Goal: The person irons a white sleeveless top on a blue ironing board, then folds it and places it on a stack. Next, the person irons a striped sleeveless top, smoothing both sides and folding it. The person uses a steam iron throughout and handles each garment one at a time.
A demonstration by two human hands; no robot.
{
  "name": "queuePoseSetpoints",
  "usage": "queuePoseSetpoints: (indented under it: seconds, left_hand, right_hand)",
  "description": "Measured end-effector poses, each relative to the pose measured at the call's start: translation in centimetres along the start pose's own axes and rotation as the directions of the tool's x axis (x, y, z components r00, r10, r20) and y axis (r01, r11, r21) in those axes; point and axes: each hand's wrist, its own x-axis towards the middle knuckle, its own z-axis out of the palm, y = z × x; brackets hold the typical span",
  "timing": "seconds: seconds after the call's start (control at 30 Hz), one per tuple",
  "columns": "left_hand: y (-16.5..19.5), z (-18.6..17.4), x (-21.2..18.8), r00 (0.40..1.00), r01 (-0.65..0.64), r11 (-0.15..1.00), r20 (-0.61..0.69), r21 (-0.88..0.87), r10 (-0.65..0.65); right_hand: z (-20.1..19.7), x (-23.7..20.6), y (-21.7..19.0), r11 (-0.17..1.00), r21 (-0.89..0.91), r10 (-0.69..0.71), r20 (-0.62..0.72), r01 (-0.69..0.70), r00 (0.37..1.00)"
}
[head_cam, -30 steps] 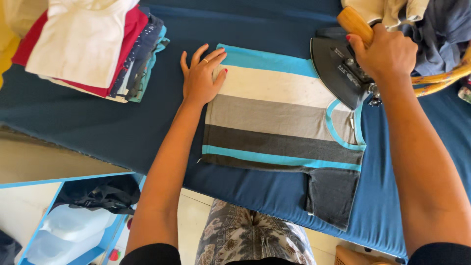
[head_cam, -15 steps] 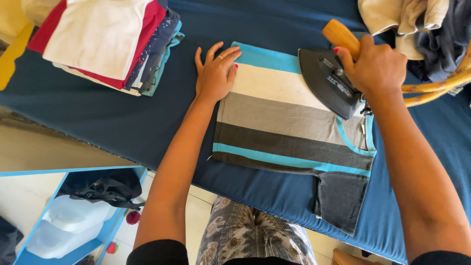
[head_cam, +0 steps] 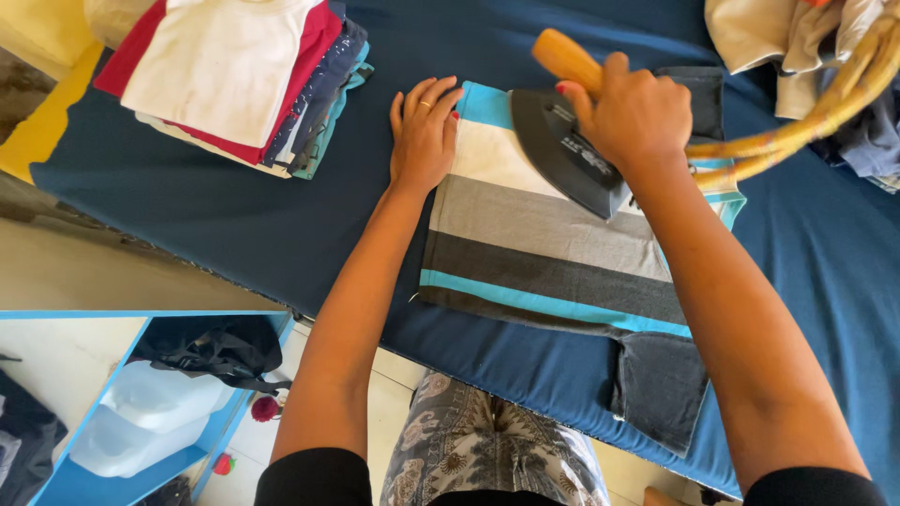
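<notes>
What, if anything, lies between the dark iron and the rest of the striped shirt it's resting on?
Nothing visible: the dark iron with the wooden handle, in the right hand, rests directly on the striped folded shirt. The left hand presses the shirt's far left edge, beside the iron.

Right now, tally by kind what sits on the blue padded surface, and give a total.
iron: 1
striped shirt: 1
pile of folded clothes: 1
wicker basket: 1
Total: 4

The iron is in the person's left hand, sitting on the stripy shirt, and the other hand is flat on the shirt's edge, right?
Not quite. The head view shows the right hand gripping the iron on the stripy shirt; the left hand lies flat on the shirt's edge.
</notes>
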Motion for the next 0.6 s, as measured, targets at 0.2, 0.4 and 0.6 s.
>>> queuePoseSetpoints:
  seconds: [0.2, 0.4, 0.6]
  left_hand:
    - [-0.3, -0.5, 0.6, 0.981, -0.002, 0.958, -0.185, -0.287, -0.054]
    - [-0.5, -0.7, 0.8, 0.972, 0.019, 0.934, -0.213, -0.356, -0.101]
    - [-0.2, -1.6, 0.9, 0.983, -0.022, 0.934, -0.18, -0.357, -0.046]
  right_hand:
    - [-1.9, 0.2, -1.0, 0.923, 0.197, -0.347, 0.055, 0.331, 0.936]
    - [0.8, 2.9, -5.9, 0.996, 0.072, -0.049, -0.075, 0.054, 0.996]
    - [-0.5, 4.5, -6.1, 0.949, 0.305, -0.127, 0.127, 0.083, 0.984]
